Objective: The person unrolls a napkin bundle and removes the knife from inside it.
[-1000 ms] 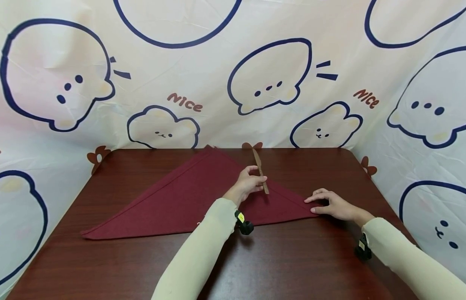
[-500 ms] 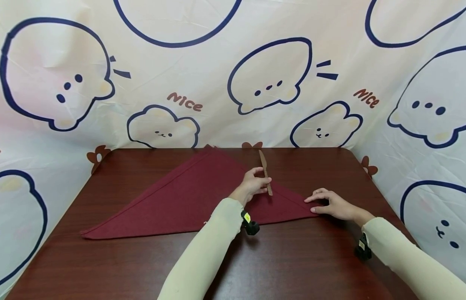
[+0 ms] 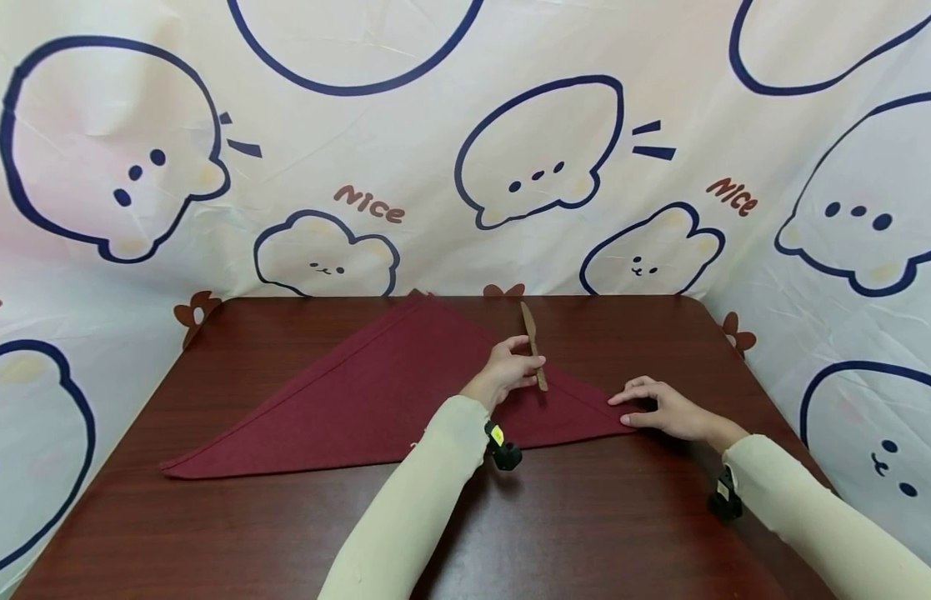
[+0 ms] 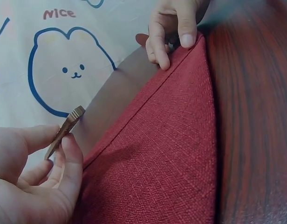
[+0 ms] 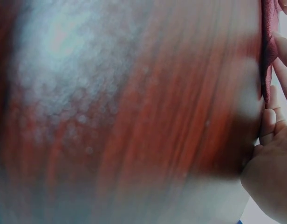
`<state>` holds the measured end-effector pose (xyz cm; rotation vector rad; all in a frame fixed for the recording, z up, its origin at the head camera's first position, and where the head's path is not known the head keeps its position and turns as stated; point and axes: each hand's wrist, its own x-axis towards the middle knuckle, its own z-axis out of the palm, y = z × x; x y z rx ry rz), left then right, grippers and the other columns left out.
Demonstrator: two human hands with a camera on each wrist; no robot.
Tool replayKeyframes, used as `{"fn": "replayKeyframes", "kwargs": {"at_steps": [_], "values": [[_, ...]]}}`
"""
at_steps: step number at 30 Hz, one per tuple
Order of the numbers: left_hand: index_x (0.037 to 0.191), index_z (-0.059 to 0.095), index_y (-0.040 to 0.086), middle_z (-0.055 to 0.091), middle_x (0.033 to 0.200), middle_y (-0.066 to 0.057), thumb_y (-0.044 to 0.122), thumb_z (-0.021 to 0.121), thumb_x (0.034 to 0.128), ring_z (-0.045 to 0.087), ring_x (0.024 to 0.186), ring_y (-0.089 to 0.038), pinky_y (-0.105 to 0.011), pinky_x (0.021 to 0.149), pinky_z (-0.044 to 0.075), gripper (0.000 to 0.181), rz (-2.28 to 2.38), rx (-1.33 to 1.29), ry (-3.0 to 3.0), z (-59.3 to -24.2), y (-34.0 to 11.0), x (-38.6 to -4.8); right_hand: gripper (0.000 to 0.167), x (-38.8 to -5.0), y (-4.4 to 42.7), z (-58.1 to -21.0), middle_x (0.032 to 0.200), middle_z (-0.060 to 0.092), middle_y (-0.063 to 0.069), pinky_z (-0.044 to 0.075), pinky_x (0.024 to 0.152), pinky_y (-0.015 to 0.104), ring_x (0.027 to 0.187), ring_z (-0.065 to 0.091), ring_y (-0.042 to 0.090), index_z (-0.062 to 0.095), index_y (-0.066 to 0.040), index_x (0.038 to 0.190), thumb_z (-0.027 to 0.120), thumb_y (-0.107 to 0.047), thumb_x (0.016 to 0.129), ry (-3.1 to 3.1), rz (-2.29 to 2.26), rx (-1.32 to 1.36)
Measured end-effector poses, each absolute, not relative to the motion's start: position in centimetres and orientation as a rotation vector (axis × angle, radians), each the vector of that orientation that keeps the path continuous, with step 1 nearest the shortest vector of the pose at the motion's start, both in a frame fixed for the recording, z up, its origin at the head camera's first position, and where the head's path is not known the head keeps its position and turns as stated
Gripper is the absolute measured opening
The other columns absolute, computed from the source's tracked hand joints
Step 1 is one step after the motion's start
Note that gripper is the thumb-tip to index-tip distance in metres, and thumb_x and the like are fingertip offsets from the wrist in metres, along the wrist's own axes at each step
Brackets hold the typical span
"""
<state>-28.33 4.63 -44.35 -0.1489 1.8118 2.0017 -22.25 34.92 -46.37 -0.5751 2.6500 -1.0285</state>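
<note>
A dark red cloth (image 3: 390, 392), folded into a triangle, lies on the table with its long edge towards me. Above its right half my left hand (image 3: 506, 367) pinches a brown table knife (image 3: 533, 337) between thumb and fingers. The blade points away from me; the handle end (image 4: 77, 113) faces the left wrist camera. At the cloth's right corner, my right hand (image 3: 671, 408) rests with thumb and forefinger spread, their tips touching the cloth. In the right wrist view only part of the right hand (image 5: 274, 168) shows, beside the cloth edge (image 5: 269, 46).
The brown wood-grain table (image 3: 285, 542) extends around the cloth on all sides. A pale curtain (image 3: 420, 150) printed with cartoon bears hangs behind the table and at both sides.
My left hand has moved slightly right with the knife, which now stands a little further right over the cloth. The right hand and the cloth have stayed in place.
</note>
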Motion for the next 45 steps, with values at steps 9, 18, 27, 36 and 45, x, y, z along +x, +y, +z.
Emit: {"fn": "replayKeyframes", "kwargs": {"at_steps": [9,18,27,36,45], "values": [[0.154,0.042,0.013,0.059,0.137,-0.018,0.002,0.066,0.0953,0.066,0.096,-0.014,-0.024,0.077,0.059,0.065,1.998,-0.110,1.765,-44.6,4.6,-28.6,0.030,-22.3,34.9,-46.5,0.125,0.057,0.008,0.040,0.100,0.048,0.111,0.044,0.002,0.075,-0.019,0.122,0.074,-0.026,0.092,2.647,-1.028,-0.577],[0.155,0.042,0.013,0.064,0.122,-0.015,0.000,0.061,0.0971,0.063,0.101,-0.016,-0.029,0.090,0.058,0.062,1.993,-0.069,1.742,-44.6,4.4,-28.6,0.030,-22.5,34.8,-46.7,0.125,0.057,0.006,0.041,0.099,0.038,0.111,0.045,0.001,0.074,-0.020,0.122,0.074,-0.027,0.092,2.653,-1.019,-0.581],[0.150,0.047,0.004,0.060,0.136,-0.019,-0.004,0.057,0.0973,0.065,0.110,-0.019,-0.039,0.105,0.052,0.054,2.036,-0.052,1.723,-45.1,4.6,-28.7,0.030,-22.4,34.7,-46.7,0.124,0.057,0.007,0.041,0.098,0.031,0.111,0.045,0.001,0.074,-0.018,0.122,0.074,-0.026,0.093,2.647,-1.029,-0.584],[0.141,0.056,0.000,0.062,0.136,-0.021,-0.008,0.059,0.0947,0.066,0.115,-0.022,-0.038,0.100,0.055,0.047,2.123,-0.084,1.745,-45.4,5.6,-28.7,0.030,-22.5,34.8,-46.5,0.124,0.057,0.009,0.040,0.100,0.047,0.111,0.045,0.004,0.075,-0.017,0.122,0.074,-0.024,0.092,2.647,-1.032,-0.572],[0.136,0.061,-0.001,0.066,0.120,-0.017,-0.010,0.062,0.0926,0.068,0.094,-0.016,-0.032,0.087,0.060,0.044,2.138,-0.083,1.801,-45.5,7.2,-28.6,0.031,-22.3,34.8,-46.3,0.124,0.056,0.011,0.040,0.101,0.050,0.111,0.044,0.004,0.074,-0.016,0.122,0.074,-0.024,0.092,2.654,-1.029,-0.573]]}}
